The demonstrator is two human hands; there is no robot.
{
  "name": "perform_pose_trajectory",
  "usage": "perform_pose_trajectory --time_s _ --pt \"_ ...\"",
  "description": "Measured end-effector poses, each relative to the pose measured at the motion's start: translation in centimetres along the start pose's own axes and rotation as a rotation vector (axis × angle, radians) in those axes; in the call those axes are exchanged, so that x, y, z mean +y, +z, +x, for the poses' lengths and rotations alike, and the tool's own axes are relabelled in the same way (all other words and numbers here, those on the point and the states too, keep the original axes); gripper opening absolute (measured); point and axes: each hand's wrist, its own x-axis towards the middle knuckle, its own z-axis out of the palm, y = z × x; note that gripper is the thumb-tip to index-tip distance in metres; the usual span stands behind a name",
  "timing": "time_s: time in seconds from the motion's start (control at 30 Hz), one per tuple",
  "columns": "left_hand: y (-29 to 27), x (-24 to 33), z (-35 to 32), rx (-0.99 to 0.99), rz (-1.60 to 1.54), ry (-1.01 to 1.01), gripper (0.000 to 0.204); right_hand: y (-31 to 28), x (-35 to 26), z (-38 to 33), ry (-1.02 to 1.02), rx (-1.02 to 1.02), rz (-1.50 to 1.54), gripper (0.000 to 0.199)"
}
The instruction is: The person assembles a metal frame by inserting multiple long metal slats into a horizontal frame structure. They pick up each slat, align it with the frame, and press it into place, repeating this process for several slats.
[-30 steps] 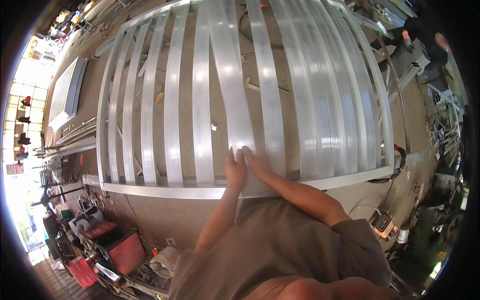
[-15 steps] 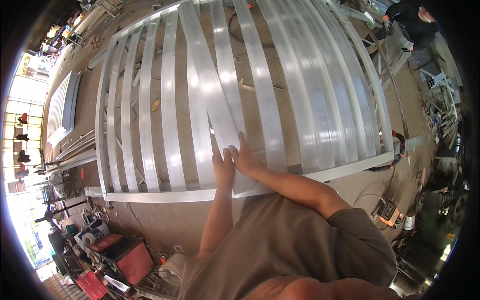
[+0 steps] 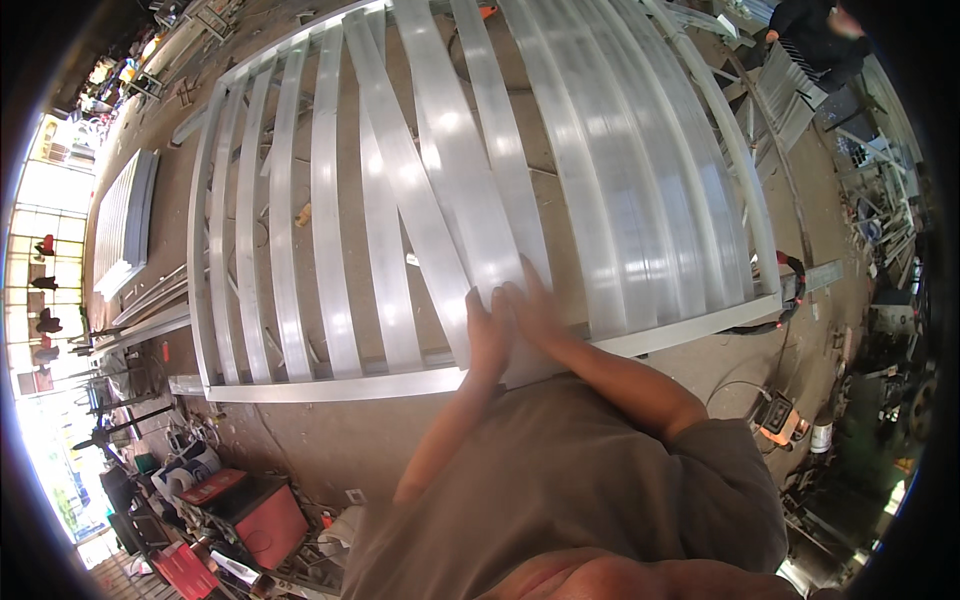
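Near the close end of a long, shiny aluminium slat [image 3: 455, 150], both my hands grip its edges. My left hand [image 3: 488, 338] curls at the slat's left edge, thumb upward. My right hand [image 3: 535, 312], slightly blurred, wraps the right edge, its fingers close to the left hand. The held slat looks wider than the others and overlaps its neighbours, its near end reaching my shirt. Just left lies a slanted slat [image 3: 400, 160], crossing over a straighter slat [image 3: 382, 250]. All of them lie within a large rectangular metal frame [image 3: 330, 388].
Several slats lie side by side [image 3: 640, 180] at the frame's right. A stack of pale panels [image 3: 127, 220] stands far left. A red box [image 3: 255, 515] is at the lower left, an orange-and-black tool [image 3: 780, 418] at the right. Another person [image 3: 815, 45] is at the upper right.
My hands have moved right, from the slanted slat to the neighbouring one, which now appears wider and slanted. The first slanted slat lies farther left, out of my hands.
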Motion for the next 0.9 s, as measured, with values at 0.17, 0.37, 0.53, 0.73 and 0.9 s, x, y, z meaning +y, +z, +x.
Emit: perform_pose_trajectory --time_s 0.17,0.37,0.53,0.73,0.9 --pt "2.4 -3.2 -0.3 -0.120 -0.020 -0.003 0.058 -1.3 3.5 -1.4 0.038 0.104 0.005 0.077" --pt "8.0 -5.8 -0.1 -0.119 -0.036 -0.018 0.068 -5.7 5.6 -1.6 0.087 0.137 -0.042 0.066" --pt "10.3 -5.4 0.4 -0.107 0.005 0.000 0.068 -7.6 6.5 -0.2 0.055 0.139 -0.047 0.070" --pt "12.0 -4.6 1.3 -0.058 0.024 -0.001 0.052 -8.8 6.8 1.3 0.080 0.136 -0.028 0.074" --pt "12.6 -4.4 1.7 -0.040 0.051 0.005 0.052 -9.3 6.3 1.6 0.099 0.131 -0.036 0.074"
